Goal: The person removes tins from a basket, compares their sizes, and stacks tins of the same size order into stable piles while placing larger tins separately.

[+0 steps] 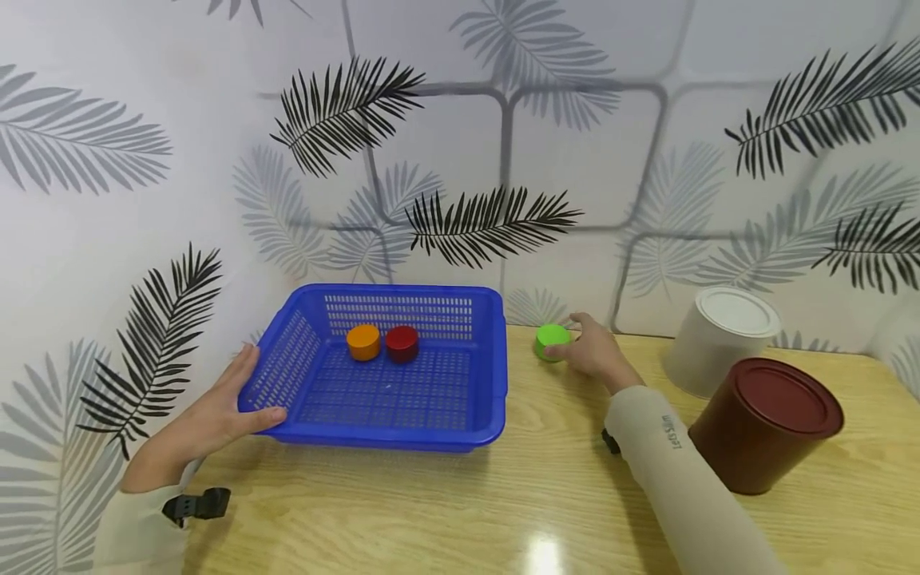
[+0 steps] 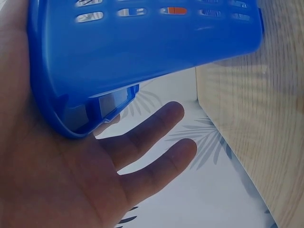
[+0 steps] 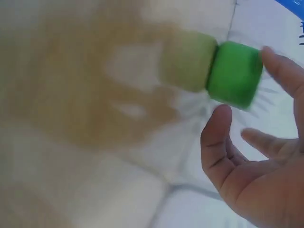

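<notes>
A blue plastic basket (image 1: 431, 438) with slotted walls stands on the wooden table. My left hand (image 1: 216, 407) rests against its left end, thumb along the front rim. Seen from the left wrist, the hand's palm lies at the basket's corner and its fingers (image 2: 161, 164) stretch out past it. Inside the basket are an orange cylinder (image 1: 363, 343) and a dark red cylinder (image 1: 402, 344), side by side. My right hand (image 1: 592, 351) is at a small green cylinder (image 3: 235, 75) on the table. Thumb and fingers are spread around the green cylinder, one fingertip right at its edge.
To the right of my right forearm stand a brown tub (image 1: 755, 431) with a dark red lid and a white tub (image 1: 719, 343) behind it. A wall (image 1: 460, 160) with a leaf pattern rises along the table's back edge.
</notes>
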`<state>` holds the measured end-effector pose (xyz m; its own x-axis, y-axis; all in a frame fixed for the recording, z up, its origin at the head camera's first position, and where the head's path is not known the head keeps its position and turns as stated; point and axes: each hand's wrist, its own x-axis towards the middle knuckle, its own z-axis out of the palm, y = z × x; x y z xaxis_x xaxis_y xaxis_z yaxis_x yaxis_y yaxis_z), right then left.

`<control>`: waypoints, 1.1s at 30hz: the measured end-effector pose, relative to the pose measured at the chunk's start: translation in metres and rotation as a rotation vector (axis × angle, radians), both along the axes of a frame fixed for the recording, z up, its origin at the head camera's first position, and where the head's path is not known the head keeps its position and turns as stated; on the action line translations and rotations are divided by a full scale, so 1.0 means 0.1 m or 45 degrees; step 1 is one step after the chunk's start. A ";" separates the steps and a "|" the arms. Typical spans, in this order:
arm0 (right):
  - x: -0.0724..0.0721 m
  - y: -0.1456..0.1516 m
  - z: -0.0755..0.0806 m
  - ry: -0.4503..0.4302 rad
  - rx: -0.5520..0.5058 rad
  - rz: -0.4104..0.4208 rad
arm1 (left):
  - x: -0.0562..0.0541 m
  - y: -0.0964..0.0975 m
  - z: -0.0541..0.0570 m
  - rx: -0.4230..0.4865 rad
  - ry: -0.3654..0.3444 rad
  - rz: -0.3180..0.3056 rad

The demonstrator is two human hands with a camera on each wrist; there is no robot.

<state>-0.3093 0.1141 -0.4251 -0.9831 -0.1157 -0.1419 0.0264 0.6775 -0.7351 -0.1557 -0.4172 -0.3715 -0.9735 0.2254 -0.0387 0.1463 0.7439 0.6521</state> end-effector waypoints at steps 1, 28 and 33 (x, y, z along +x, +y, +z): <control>0.00 0.00 0.04 0.025 0.040 -0.013 | -0.01 0.01 0.00 0.003 -0.003 0.000; -0.07 -1.94 0.99 0.432 -0.822 -0.091 | -0.02 -0.01 0.00 0.004 -0.021 0.024; -0.13 -2.09 0.72 0.153 -0.809 0.036 | -0.03 0.02 -0.01 0.017 -0.039 0.030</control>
